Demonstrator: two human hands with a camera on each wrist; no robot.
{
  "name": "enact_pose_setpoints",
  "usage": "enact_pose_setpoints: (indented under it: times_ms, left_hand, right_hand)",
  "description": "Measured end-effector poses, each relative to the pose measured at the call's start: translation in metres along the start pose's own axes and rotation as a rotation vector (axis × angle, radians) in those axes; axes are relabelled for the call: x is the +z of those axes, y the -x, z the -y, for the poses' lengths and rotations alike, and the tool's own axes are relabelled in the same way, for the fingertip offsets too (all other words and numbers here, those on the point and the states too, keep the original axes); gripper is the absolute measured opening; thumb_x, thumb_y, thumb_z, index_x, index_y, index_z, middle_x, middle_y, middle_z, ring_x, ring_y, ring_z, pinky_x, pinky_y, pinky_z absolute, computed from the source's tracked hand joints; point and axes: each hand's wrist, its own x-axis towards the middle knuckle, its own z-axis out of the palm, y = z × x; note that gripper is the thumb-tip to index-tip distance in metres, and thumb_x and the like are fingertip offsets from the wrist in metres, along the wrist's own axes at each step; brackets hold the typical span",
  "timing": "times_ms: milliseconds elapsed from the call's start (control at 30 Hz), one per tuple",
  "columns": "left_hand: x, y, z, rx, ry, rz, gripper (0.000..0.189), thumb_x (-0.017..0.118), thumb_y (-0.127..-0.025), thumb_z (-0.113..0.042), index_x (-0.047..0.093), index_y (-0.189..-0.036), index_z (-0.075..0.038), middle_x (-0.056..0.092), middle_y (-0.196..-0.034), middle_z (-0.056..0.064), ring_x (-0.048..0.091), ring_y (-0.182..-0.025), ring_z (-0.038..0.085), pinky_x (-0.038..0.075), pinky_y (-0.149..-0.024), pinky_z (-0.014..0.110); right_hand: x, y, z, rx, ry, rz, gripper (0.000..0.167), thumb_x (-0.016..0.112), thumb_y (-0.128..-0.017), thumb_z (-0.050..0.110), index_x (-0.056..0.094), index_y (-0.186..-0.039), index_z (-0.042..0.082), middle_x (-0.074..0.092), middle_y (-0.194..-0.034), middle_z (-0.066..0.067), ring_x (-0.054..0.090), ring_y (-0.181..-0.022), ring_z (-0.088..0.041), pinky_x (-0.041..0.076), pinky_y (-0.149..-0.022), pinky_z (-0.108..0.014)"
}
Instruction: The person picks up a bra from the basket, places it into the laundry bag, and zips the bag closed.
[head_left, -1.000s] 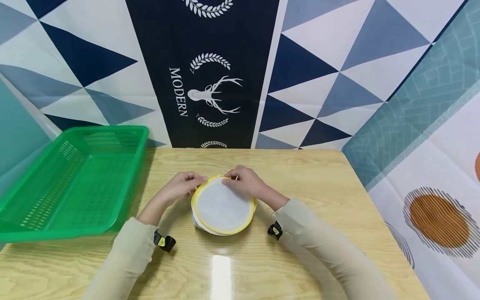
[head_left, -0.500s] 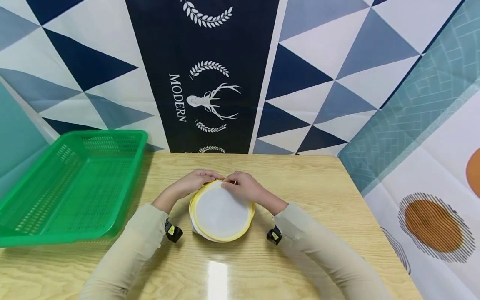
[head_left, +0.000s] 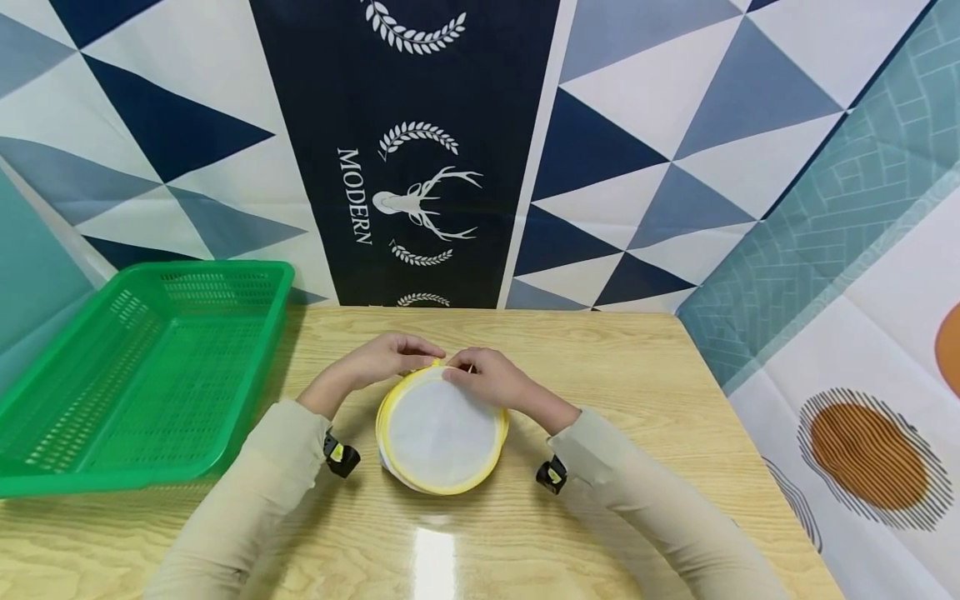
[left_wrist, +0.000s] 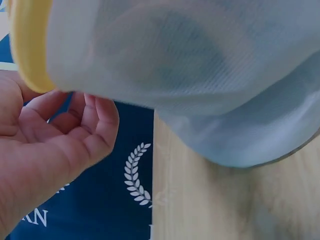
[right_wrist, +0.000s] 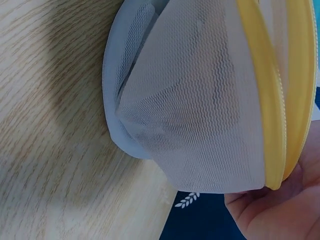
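Note:
A round white mesh laundry bag [head_left: 442, 429] with yellow trim is held over the middle of the wooden table. My right hand [head_left: 491, 379] grips its far right rim, thumb on the white top and fingers behind. At the far edge, my left hand [head_left: 378, 360] pinches the yellow trim with thumb and fingertips, close beside the right fingers. From the left wrist, curled fingers [left_wrist: 100, 120] show beneath the yellow rim [left_wrist: 31, 47]. In the right wrist view two yellow bands [right_wrist: 272, 125] stand slightly apart above the mesh side [right_wrist: 195, 110], whose lower part sags in folds.
A green plastic basket [head_left: 281, 333] with slotted walls stands on the left of the wooden table [head_left: 600, 358]. Patterned cloth [head_left: 420, 100] hangs behind the table's far edge, and more patterned cloth lies along the right side.
My left hand has moved right along the bag's rim to its far edge, near the right hand. The right hand keeps its grip. The view has tilted slightly.

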Motion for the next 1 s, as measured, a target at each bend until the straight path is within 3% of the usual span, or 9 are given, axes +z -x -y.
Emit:
enact_pose_setpoints:
  times_ms: [233, 367, 667, 867, 1000]
  left_hand:
    - [-0.006, -0.003, -0.004, 0.072, -0.078, 0.008, 0.028, 0.053, -0.095, -0.011, 0.062, -0.122, -0.008, 0.058, -0.127, 0.012, 0.057, -0.103, 0.019, 0.050, -0.087, 0.035]
    - [-0.006, -0.004, -0.005, 0.100, -0.169, -0.010, 0.025, 0.054, -0.094, -0.010, 0.066, -0.116, -0.009, 0.062, -0.122, 0.010, 0.058, -0.106, 0.019, 0.050, -0.088, 0.035]
    - [-0.001, 0.002, -0.017, 0.193, -0.374, -0.124, 0.015, 0.061, -0.090, -0.010, 0.072, -0.100, -0.009, 0.069, -0.100, 0.005, 0.056, -0.089, 0.017, 0.047, -0.080, 0.029]
    - [0.004, 0.008, -0.026, 0.247, -0.449, -0.133, 0.017, 0.059, -0.091, -0.009, 0.071, -0.103, -0.006, 0.068, -0.101, 0.008, 0.054, -0.085, 0.018, 0.045, -0.076, 0.028]
    - [0.006, 0.010, -0.028, 0.267, -0.512, -0.126, 0.017, 0.058, -0.092, -0.009, 0.071, -0.102, -0.006, 0.067, -0.101, 0.007, 0.056, -0.090, 0.019, 0.048, -0.080, 0.032]
  right_hand:
    - [-0.002, 0.001, -0.001, 0.006, -0.028, 0.020, 0.020, 0.056, -0.094, 0.026, 0.068, -0.097, 0.010, 0.064, -0.088, -0.002, 0.051, -0.076, -0.012, 0.044, -0.069, -0.024]
    - [-0.003, 0.001, -0.004, 0.011, -0.041, 0.028, 0.020, 0.055, -0.095, 0.026, 0.068, -0.096, 0.011, 0.064, -0.087, -0.001, 0.051, -0.075, -0.012, 0.044, -0.068, -0.024]
    - [-0.004, 0.004, -0.002, 0.023, -0.090, 0.027, 0.031, 0.060, -0.092, 0.032, 0.064, -0.115, 0.012, 0.063, -0.089, -0.002, 0.053, -0.076, -0.012, 0.045, -0.067, -0.024]
    - [-0.003, 0.003, 0.000, 0.005, -0.079, 0.025, 0.026, 0.065, -0.088, 0.033, 0.070, -0.102, 0.012, 0.064, -0.082, -0.001, 0.051, -0.069, -0.011, 0.044, -0.060, -0.021]
    - [-0.002, 0.004, 0.001, 0.002, -0.056, 0.022, 0.021, 0.063, -0.090, 0.030, 0.070, -0.096, 0.012, 0.064, -0.080, 0.000, 0.051, -0.068, -0.009, 0.043, -0.060, -0.020]
